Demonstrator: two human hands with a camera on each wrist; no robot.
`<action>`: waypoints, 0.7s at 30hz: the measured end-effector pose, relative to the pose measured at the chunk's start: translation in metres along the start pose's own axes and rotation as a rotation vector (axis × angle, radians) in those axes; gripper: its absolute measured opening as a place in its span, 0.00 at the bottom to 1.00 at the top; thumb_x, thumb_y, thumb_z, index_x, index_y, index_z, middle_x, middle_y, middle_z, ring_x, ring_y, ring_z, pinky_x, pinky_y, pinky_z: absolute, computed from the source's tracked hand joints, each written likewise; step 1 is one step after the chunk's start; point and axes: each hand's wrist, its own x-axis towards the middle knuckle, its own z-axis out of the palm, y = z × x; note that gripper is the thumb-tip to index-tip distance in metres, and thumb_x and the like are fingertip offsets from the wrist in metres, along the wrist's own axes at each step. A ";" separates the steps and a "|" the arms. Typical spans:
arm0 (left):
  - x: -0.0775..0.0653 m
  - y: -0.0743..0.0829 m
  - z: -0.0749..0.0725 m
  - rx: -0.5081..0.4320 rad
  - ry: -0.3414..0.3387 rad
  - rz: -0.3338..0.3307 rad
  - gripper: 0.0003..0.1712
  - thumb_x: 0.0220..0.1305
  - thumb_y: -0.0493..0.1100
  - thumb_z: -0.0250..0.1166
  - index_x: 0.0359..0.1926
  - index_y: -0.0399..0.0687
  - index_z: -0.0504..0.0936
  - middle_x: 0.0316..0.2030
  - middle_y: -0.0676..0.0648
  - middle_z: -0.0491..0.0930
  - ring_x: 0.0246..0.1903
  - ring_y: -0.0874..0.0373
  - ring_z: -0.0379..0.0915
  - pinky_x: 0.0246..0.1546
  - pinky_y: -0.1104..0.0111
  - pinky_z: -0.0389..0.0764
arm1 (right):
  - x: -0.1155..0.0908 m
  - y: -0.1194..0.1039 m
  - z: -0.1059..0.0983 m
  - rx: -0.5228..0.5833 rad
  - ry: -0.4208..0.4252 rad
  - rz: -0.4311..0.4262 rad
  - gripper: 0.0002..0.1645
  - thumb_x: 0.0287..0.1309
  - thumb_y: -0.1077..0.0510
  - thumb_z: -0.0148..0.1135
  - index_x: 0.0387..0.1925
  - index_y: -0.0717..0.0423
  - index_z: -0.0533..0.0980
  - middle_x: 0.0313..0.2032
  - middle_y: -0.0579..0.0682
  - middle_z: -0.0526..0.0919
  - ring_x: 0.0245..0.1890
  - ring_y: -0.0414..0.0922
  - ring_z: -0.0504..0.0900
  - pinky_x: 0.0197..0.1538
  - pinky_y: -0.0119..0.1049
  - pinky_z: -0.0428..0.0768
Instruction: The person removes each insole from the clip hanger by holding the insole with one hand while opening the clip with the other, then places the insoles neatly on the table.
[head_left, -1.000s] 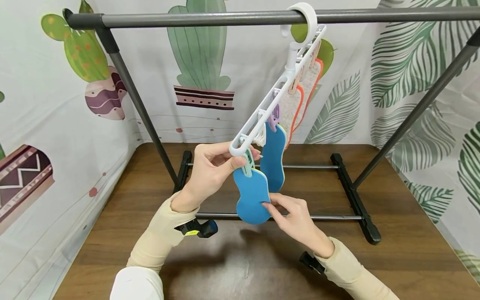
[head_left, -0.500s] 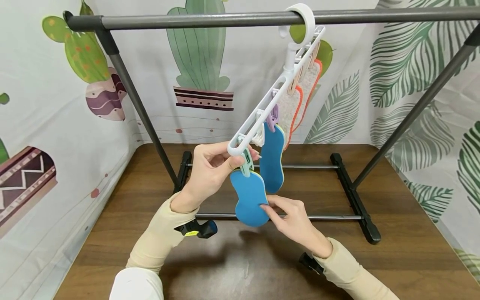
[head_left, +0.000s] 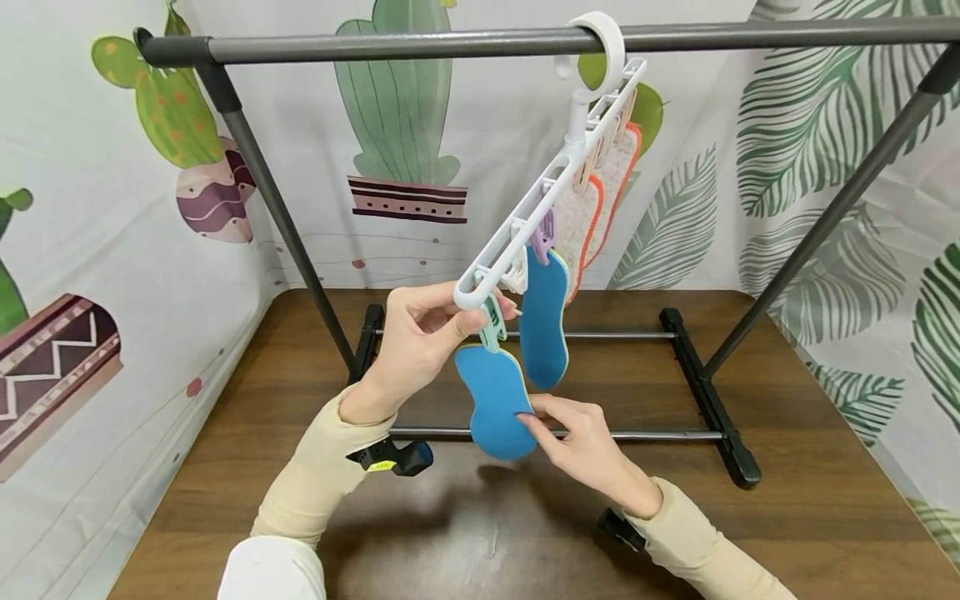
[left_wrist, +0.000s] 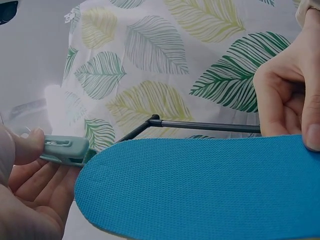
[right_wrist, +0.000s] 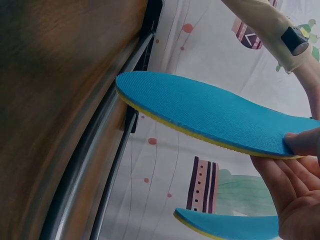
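Observation:
My left hand [head_left: 412, 342] pinches a pale green clothespin [head_left: 492, 321] at the near end of the white clip hanger [head_left: 504, 242]. Just below it is a blue insole [head_left: 498, 408] with a thin yellow underside, which my right hand [head_left: 581, 442] pinches by its right edge between thumb and fingers. In the left wrist view, the clothespin's tip [left_wrist: 89, 154] is right at the rounded end of the insole. Behind, a second blue insole [head_left: 545, 321] hangs from a purple clothespin [head_left: 545, 233].
The hanger hooks over a dark metal rack bar [head_left: 420, 46]. Farther along it hang two pale insoles with orange edging [head_left: 581, 225]. The rack's black feet [head_left: 708, 400] stand on a brown wooden table [head_left: 225, 467], with a printed cloth [head_left: 300, 125] behind.
The blue insole in my right hand has moved slightly down and left, its top sliding down to the clothespin's tip. My left hand keeps its pinch on the clothespin.

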 end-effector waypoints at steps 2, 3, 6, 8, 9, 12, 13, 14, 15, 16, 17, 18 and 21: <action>0.000 0.000 0.000 -0.001 0.000 0.000 0.12 0.62 0.47 0.66 0.47 0.54 0.85 0.39 0.52 0.86 0.43 0.56 0.84 0.50 0.63 0.83 | 0.000 0.000 0.001 -0.008 0.002 -0.007 0.19 0.43 0.72 0.72 0.40 0.59 0.81 0.31 0.51 0.87 0.30 0.41 0.87 0.38 0.25 0.84; -0.001 0.000 0.000 -0.004 -0.001 -0.005 0.13 0.62 0.47 0.66 0.47 0.54 0.85 0.39 0.52 0.86 0.43 0.56 0.84 0.50 0.62 0.83 | 0.000 0.001 0.001 -0.008 0.001 -0.009 0.19 0.43 0.72 0.72 0.40 0.59 0.81 0.31 0.51 0.87 0.30 0.41 0.87 0.38 0.25 0.84; -0.001 0.000 -0.001 -0.007 -0.002 -0.013 0.14 0.62 0.47 0.66 0.48 0.52 0.85 0.39 0.51 0.86 0.43 0.55 0.84 0.51 0.61 0.82 | 0.000 0.001 0.002 -0.009 -0.005 -0.011 0.19 0.43 0.72 0.72 0.40 0.59 0.82 0.32 0.51 0.88 0.31 0.41 0.87 0.39 0.26 0.84; -0.002 0.001 -0.001 -0.005 -0.003 -0.027 0.15 0.61 0.48 0.67 0.49 0.51 0.84 0.39 0.51 0.86 0.44 0.55 0.84 0.51 0.62 0.82 | 0.000 0.000 0.002 -0.010 -0.009 -0.014 0.18 0.44 0.72 0.72 0.40 0.60 0.82 0.32 0.51 0.88 0.31 0.42 0.87 0.39 0.26 0.84; -0.002 0.001 -0.002 -0.007 -0.004 -0.032 0.16 0.61 0.48 0.67 0.49 0.49 0.84 0.39 0.51 0.86 0.43 0.55 0.84 0.51 0.62 0.82 | 0.000 0.000 0.002 -0.013 -0.012 -0.012 0.18 0.44 0.72 0.72 0.40 0.59 0.82 0.32 0.51 0.88 0.31 0.42 0.87 0.39 0.26 0.84; -0.003 0.002 -0.002 0.000 -0.017 -0.037 0.24 0.61 0.47 0.67 0.51 0.32 0.81 0.40 0.51 0.86 0.43 0.53 0.84 0.51 0.61 0.82 | 0.000 -0.001 0.001 -0.025 -0.018 0.000 0.17 0.45 0.70 0.72 0.40 0.59 0.82 0.33 0.51 0.88 0.32 0.41 0.88 0.40 0.26 0.84; -0.004 0.003 -0.002 0.005 -0.023 -0.037 0.27 0.61 0.47 0.67 0.51 0.26 0.79 0.40 0.51 0.86 0.43 0.53 0.84 0.51 0.61 0.82 | -0.001 -0.001 0.001 -0.026 -0.020 0.000 0.17 0.45 0.71 0.72 0.40 0.59 0.82 0.33 0.50 0.88 0.32 0.41 0.88 0.40 0.27 0.84; -0.004 0.002 -0.003 0.008 -0.029 -0.035 0.30 0.61 0.47 0.67 0.51 0.21 0.76 0.40 0.51 0.86 0.43 0.52 0.84 0.51 0.61 0.82 | -0.001 -0.001 0.001 -0.028 -0.023 0.003 0.17 0.45 0.70 0.72 0.40 0.59 0.82 0.33 0.50 0.88 0.32 0.41 0.88 0.39 0.26 0.84; -0.004 0.002 -0.003 0.009 -0.035 -0.033 0.31 0.62 0.46 0.67 0.51 0.19 0.74 0.40 0.51 0.86 0.43 0.52 0.84 0.51 0.60 0.82 | -0.001 -0.001 0.001 -0.029 -0.026 0.004 0.17 0.46 0.70 0.72 0.41 0.59 0.82 0.33 0.50 0.88 0.32 0.41 0.88 0.39 0.26 0.84; -0.004 0.002 -0.003 0.011 -0.039 -0.031 0.31 0.62 0.46 0.67 0.52 0.20 0.74 0.41 0.51 0.86 0.43 0.52 0.84 0.51 0.60 0.82 | -0.001 0.000 0.002 -0.030 -0.028 0.000 0.17 0.45 0.71 0.72 0.41 0.59 0.82 0.33 0.50 0.88 0.31 0.41 0.87 0.39 0.26 0.84; -0.005 0.001 -0.004 0.009 -0.042 -0.032 0.29 0.62 0.46 0.67 0.53 0.24 0.76 0.41 0.51 0.85 0.43 0.52 0.84 0.51 0.60 0.82 | -0.001 0.000 0.002 -0.028 -0.031 -0.003 0.17 0.45 0.71 0.71 0.41 0.59 0.82 0.32 0.49 0.88 0.31 0.40 0.87 0.38 0.26 0.84; -0.005 0.001 -0.004 0.006 -0.044 -0.032 0.27 0.62 0.46 0.67 0.53 0.28 0.78 0.41 0.51 0.85 0.43 0.52 0.84 0.51 0.59 0.82 | -0.002 0.000 0.003 -0.028 -0.033 -0.009 0.17 0.45 0.71 0.71 0.41 0.58 0.82 0.32 0.49 0.87 0.30 0.40 0.87 0.38 0.26 0.84; -0.005 0.000 -0.005 0.008 -0.048 -0.036 0.27 0.62 0.48 0.67 0.54 0.32 0.79 0.41 0.51 0.85 0.43 0.53 0.84 0.51 0.60 0.82 | -0.003 0.002 0.004 -0.029 -0.031 -0.024 0.18 0.45 0.72 0.70 0.40 0.58 0.82 0.30 0.48 0.87 0.29 0.39 0.86 0.35 0.26 0.84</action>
